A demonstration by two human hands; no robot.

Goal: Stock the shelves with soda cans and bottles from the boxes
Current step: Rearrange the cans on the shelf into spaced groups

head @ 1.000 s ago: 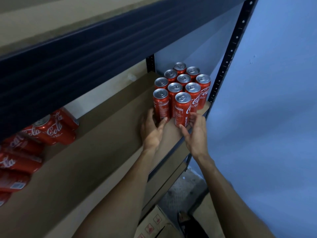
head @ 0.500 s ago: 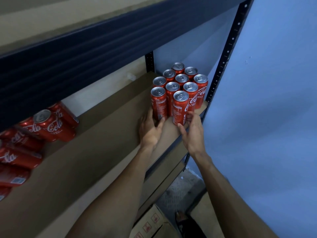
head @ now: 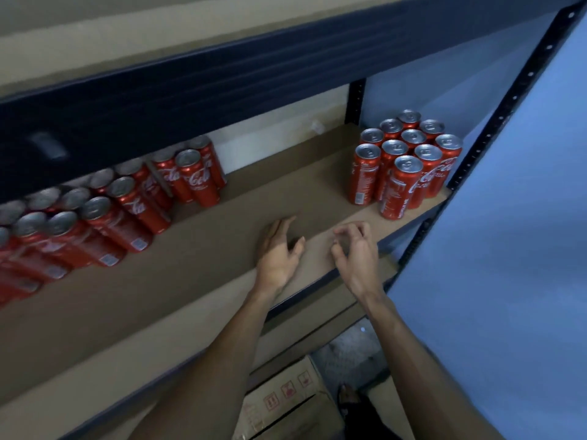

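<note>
1. Left hand point(head: 277, 252) empty, fingers relaxed and extended, over shelf board point(head: 190, 281).
2. Right hand point(head: 356, 253) empty, fingers loosely curled.
3. Red cans point(head: 405, 163) upright in right corner, apart from both hands.

red cans point(head: 409, 182) branded Coca-Cola, cardboard box point(head: 286, 398) with handling symbols

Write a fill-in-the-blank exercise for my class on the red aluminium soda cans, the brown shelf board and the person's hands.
1. The cluster of red aluminium soda cans at the right end of the brown shelf board numbers ___ cans.
2. Those cans all stand ___.
3. The left hand and the right hand hold ___.
4. The brown cardboard box sits ___ the shelf board.
Missing words: ten; upright; nothing; below.
</note>
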